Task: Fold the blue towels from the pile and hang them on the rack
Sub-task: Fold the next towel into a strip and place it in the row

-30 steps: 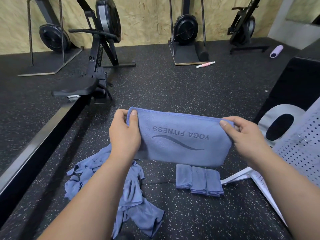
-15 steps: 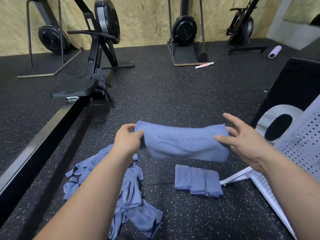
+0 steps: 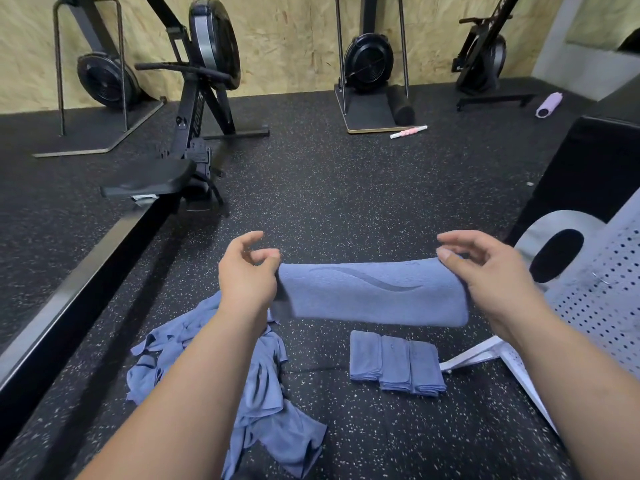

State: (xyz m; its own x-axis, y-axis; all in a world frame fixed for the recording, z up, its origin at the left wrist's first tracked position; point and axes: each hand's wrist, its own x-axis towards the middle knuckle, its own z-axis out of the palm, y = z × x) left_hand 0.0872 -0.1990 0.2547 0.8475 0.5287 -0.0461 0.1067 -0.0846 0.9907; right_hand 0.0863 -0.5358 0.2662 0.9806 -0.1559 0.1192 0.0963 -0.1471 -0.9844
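I hold a folded blue towel [image 3: 374, 292] stretched level between both hands above the floor; a dark wave logo shows on its top. My left hand [image 3: 247, 271] pinches its left end with thumb and fingers. My right hand [image 3: 485, 271] pinches its right end, the other fingers curled above. Below left lies the loose pile of blue towels [image 3: 221, 368]. Three folded blue towels [image 3: 396, 365] sit side by side on the floor below the held one. The white perforated rack [image 3: 595, 299] stands at the right edge, one white leg [image 3: 474, 356] reaching toward the folded towels.
A rowing machine [image 3: 194, 140] with its long rail [image 3: 69, 296] runs along the left. More black gym machines [image 3: 370, 64] stand against the plywood wall. A black box [image 3: 588, 168] sits at right, a pink-white roller stick [image 3: 408, 132] and a purple roller [image 3: 549, 105] lie on the speckled floor.
The towel hung as an upright panel with its print facing me; both hands have turned it over into a narrower fold, held lower and level. The fingers shifted to pinch its ends.
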